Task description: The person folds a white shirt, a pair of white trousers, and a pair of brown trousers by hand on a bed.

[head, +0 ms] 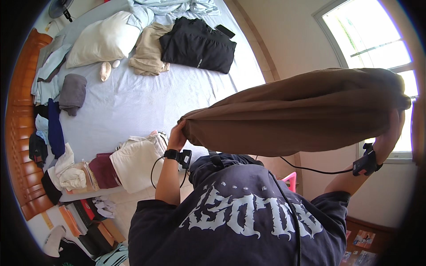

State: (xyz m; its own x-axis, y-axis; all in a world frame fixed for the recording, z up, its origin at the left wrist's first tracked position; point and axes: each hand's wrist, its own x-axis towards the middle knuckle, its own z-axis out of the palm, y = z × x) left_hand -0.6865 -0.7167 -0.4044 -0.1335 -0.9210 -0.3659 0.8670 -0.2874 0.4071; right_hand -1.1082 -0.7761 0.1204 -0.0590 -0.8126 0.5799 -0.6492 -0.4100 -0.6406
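Observation:
A brown cloth garment (286,116) is stretched sideways in the air in front of my chest. Its left end is bunched in the fingers of my left hand (177,136), near the bed's edge. My right hand (392,128) is raised at the garment's other end, by the window; it grips the cloth there, though its fingers are partly hidden and blurred. Long folds run between the two ends. Whether it is trousers or another garment I cannot tell. Each wrist wears a strapped black device with a cable.
The bed (133,103) carries a folded black garment (199,46), beige clothing (149,50), a phone (225,31), a white pillow (105,38) and a rolled grey cloth (73,93). Folded clothes (138,166) line its near edge. Boxes (96,232) stand below; a window (366,36) is at right.

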